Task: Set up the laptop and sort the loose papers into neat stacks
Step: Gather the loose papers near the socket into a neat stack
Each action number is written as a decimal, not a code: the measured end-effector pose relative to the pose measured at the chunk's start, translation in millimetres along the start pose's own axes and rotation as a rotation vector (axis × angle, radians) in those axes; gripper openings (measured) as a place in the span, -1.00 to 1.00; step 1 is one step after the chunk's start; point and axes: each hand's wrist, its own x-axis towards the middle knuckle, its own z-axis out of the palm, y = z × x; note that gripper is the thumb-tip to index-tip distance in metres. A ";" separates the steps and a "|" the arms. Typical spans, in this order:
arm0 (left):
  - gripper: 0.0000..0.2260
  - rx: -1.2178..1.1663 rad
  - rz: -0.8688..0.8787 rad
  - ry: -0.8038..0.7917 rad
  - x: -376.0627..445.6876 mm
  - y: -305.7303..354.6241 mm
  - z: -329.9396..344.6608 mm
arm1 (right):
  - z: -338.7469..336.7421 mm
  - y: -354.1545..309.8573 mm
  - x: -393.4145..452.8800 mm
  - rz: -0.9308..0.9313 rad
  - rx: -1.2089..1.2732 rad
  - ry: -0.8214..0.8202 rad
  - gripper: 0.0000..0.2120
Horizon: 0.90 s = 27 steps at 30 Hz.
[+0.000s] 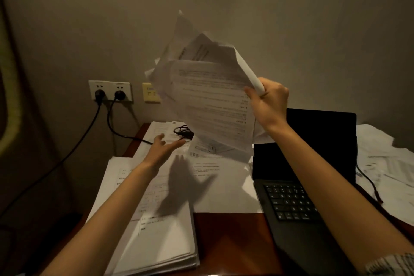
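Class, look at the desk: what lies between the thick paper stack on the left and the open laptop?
In the head view, between stack and laptop: loose white sheets, then bare wooden desk.

A plain beige wall fills the upper frame under dim, warm light. At middle left, a double socket plate holds two black plugs, their cables trailing down-left; a yellowish wall plate sits just beside it. A reddish-brown wooden desk spans the bottom.
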 end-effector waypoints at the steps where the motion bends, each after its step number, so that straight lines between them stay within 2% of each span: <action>1: -0.31 0.040 0.024 0.000 -3.2 1.5 1.8 | -1.9 2.9 -5.5 0.040 0.021 -0.028 -0.83; 3: -0.50 0.016 0.037 -0.028 -9.2 5.7 5.8 | -5.2 9.5 -16.1 0.201 0.112 -0.106 -0.94; 5: -0.55 -0.214 -0.037 -0.107 -16.4 10.7 7.4 | -9.1 16.4 -28.6 0.370 0.219 -0.202 -0.85; 8: -0.37 -0.646 -0.176 -0.204 -19.9 10.1 -0.9 | -13.3 24.2 -49.7 0.553 0.416 -0.337 -0.83; 10: -0.24 -0.794 -0.232 -0.216 -21.7 4.4 -11.5 | -11.9 25.6 -65.0 0.656 0.435 -0.411 -0.81; 12: -0.19 -0.803 -0.274 -0.216 -28.1 -1.6 -20.8 | -6.4 26.8 -81.7 0.683 0.360 -0.461 -0.78; 14: -0.23 -0.756 -0.304 -0.195 -37.9 -4.9 -28.9 | 0.9 28.1 -98.6 0.652 0.252 -0.522 -0.79; 17: -0.47 -0.687 -0.335 -0.167 -54.8 -8.5 -36.1 | 9.0 29.2 -117.0 0.610 0.203 -0.608 -0.84; 19: -0.69 -0.606 -0.340 -0.155 -65.8 -10.1 -33.2 | 12.7 25.1 -122.4 0.606 0.234 -0.585 -0.82; 20: -0.73 -0.569 -0.340 -0.115 -69.3 -12.3 -30.9 | 14.7 22.3 -123.9 0.615 0.259 -0.548 -0.78; 23: -0.67 -0.584 -0.373 0.029 -78.8 -21.1 -17.3 | 18.5 16.2 -122.3 0.695 0.359 -0.370 -0.72; 27: -0.69 -0.714 -0.421 0.040 -99.5 -36.9 16.8 | 19.4 8.6 -122.5 0.741 0.449 -0.151 -0.75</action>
